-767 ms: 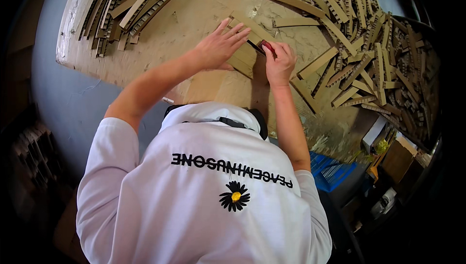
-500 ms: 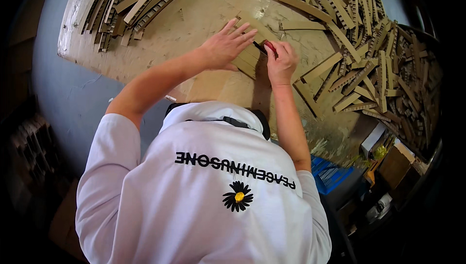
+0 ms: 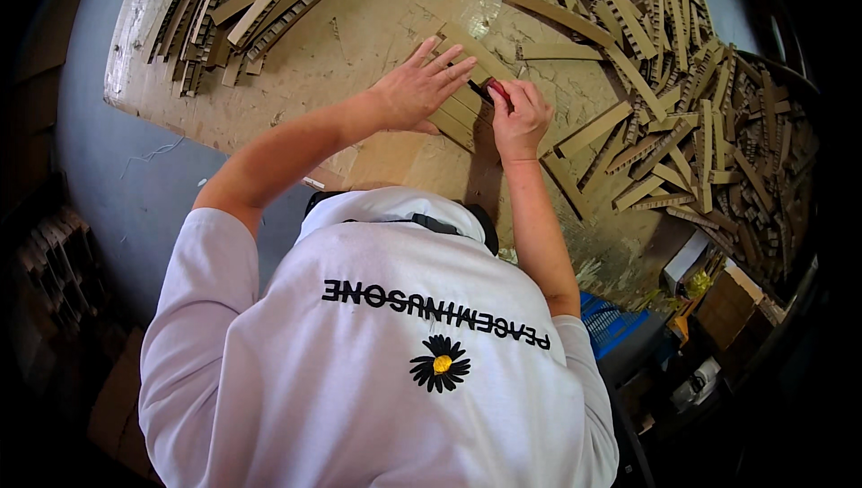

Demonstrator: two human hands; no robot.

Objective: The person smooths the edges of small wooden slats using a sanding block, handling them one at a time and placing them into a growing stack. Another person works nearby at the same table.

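My left hand [image 3: 415, 90] lies with spread fingers on a flat piece of brown cardboard [image 3: 460, 125] that shows parallel lines, like strips side by side. Closed around a red-handled knife [image 3: 496, 88], my right hand [image 3: 524, 123] is just right of the left fingertips. The knife's dark, narrow front end points toward the left hand, over the cardboard. Its very tip is too small to make out.
Honeycomb cardboard strips [image 3: 673, 120] are heaped on the right of the worn worktable [image 3: 386, 3]. A smaller bunch of strips [image 3: 215, 17] lies at the far left. Below the table's right edge are a blue basket [image 3: 611, 322] and a cardboard box [image 3: 725, 308].
Both hands stay almost in place on the cardboard and the knife. The view has shifted very slightly; nothing was taken up or let go.
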